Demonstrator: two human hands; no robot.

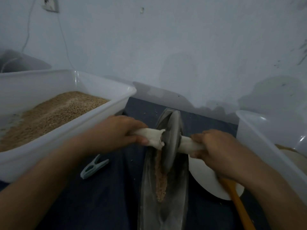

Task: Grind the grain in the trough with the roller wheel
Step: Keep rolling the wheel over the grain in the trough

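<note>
Dim, bluish, soft-focus wide-angle view with edges bowed, faint shadows on the wall point(182, 47), small glare on a plastic tub point(78, 78).

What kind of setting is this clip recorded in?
Probably a home or small workshop set up for hand-grinding grain, not a factory: a boat-shaped metal trough with a roller wheel, a plastic tub of grain, and a bare painted wall with a socket.

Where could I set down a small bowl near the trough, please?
Bare dark cloth lies near the clothespin, between the grain tub and the trough. Right of the trough is crowded: white plate, orange handle, second tub.
</note>
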